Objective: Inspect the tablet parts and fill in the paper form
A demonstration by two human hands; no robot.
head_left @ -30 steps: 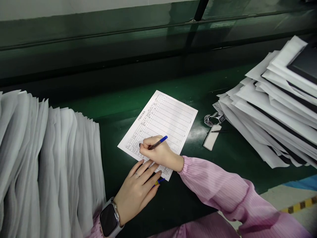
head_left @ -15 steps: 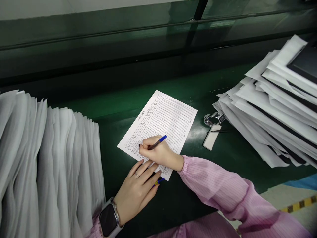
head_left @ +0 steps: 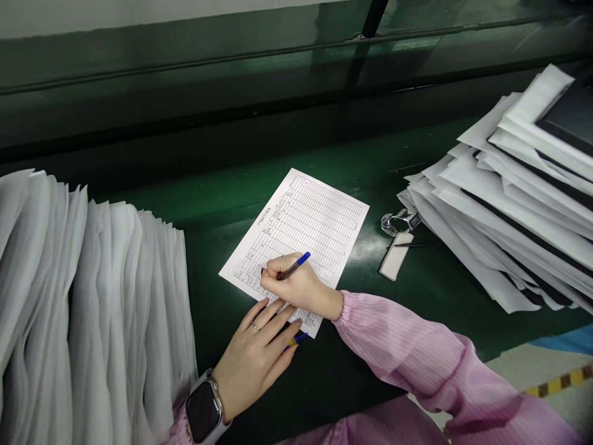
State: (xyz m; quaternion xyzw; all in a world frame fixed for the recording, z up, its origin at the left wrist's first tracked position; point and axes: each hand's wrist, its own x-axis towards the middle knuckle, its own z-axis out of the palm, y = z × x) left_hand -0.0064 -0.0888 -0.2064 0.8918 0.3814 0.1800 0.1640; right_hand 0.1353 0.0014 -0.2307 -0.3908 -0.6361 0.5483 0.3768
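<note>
A printed form (head_left: pixel 319 213) with a ruled grid lies at a slant on the dark green table (head_left: pixel 208 241). My right hand (head_left: pixel 294 284) rests on its lower part, fingers closed around a pen (head_left: pixel 296 266) with a blue end; the tip is hidden by the fingers. My left hand (head_left: pixel 259 349) lies flat with fingers spread, its fingertips on the form's near edge. A small blue and yellow object (head_left: pixel 298 340), perhaps a pen cap, shows partly beneath the left fingers.
At the left stands a row of white sheet-like sleeves (head_left: pixel 125 309). A leaning pile of white sleeves with dark panels (head_left: pixel 509 204) is at the right. Beside it lie a shiny metal object (head_left: pixel 399 222), a white block (head_left: pixel 396 256) and thin dark tweezers-like prongs (head_left: pixel 412 245).
My right hand and the pen have shifted very slightly over the form. My left hand and the things around have stayed in place.
</note>
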